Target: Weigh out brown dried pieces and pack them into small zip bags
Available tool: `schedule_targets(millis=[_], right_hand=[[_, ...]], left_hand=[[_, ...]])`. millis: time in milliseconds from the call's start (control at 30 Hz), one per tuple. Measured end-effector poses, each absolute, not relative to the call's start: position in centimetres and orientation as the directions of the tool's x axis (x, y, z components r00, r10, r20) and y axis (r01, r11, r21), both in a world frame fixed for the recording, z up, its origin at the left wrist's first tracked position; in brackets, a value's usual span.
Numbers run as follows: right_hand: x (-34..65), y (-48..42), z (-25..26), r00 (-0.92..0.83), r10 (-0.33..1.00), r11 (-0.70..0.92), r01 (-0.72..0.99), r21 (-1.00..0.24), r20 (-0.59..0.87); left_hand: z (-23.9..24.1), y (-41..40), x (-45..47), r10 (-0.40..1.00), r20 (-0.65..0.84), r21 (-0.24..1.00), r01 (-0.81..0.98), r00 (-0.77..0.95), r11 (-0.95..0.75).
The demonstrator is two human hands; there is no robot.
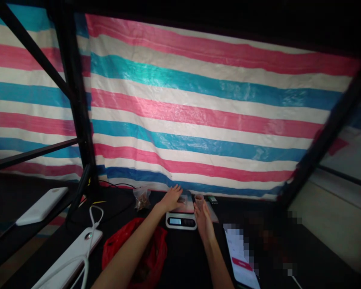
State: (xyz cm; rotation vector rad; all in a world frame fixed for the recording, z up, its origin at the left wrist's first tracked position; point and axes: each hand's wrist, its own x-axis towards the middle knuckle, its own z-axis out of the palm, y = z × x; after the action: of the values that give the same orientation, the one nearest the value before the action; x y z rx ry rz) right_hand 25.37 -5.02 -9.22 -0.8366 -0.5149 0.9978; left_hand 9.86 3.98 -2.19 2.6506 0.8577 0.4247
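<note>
Scale [180,227] is set near the back edge of the table [183,257], its display [175,221] lit. Left hand [170,200] is spread over it, contact beneath hidden. Alongside, a cup [199,198] is gripped by curled right hand [203,218] fingers, not yet set down; work appears partway done.

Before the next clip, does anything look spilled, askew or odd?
No spill shows around the scale. Oddest are blocky pixels hiding part of the phone, and a white cable looped untidily over the white bar.
</note>
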Motion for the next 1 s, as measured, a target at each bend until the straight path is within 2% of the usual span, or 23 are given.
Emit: schedule_targets(millis=[133,300,500,633,733,867,1000], right_hand=[[26.3,-5.2,-9.5,0.485,0.871,0.319,-0.428,-0.846,0.083],[26.6,-5.2,-9.8,0.506,0.844,0.361,-0.289,-0.887,0.178],[26.5,-5.4,-9.8,0.509,0.847,0.351,-0.321,-0.880,0.153],[25.5,-5.8,-8.9,0.504,0.857,0.330,-0.385,-0.862,0.103],[24.7,-6.2,-7.5,0.465,0.877,0.325,-0.380,-0.866,0.125],[24.4,-6.4,-4.9,0.412,0.882,0.362,-0.277,-0.890,0.230],[25.5,-6.0,-2.9,0.368,0.884,0.355,-0.124,-0.927,0.289]], left_hand=[[-3.6,5.1,11.5,0.647,0.261,0.439,0.509,0.716,-0.740],[-4.6,4.9,10.9,0.598,0.364,0.472,0.412,0.714,-0.780],[-4.1,4.1,10.0,0.608,0.427,0.501,0.385,0.669,-0.775],[-3.3,2.7,9.2,0.668,0.462,0.613,0.334,0.584,-0.716],[-3.4,1.8,8.9,0.721,0.500,0.714,0.242,0.480,-0.657],[-4.0,1.0,9.2,0.756,0.498,0.811,0.081,0.424,-0.580],[-4.2,0.8,9.6,0.780,0.470,0.851,0.022,0.412,-0.525]])
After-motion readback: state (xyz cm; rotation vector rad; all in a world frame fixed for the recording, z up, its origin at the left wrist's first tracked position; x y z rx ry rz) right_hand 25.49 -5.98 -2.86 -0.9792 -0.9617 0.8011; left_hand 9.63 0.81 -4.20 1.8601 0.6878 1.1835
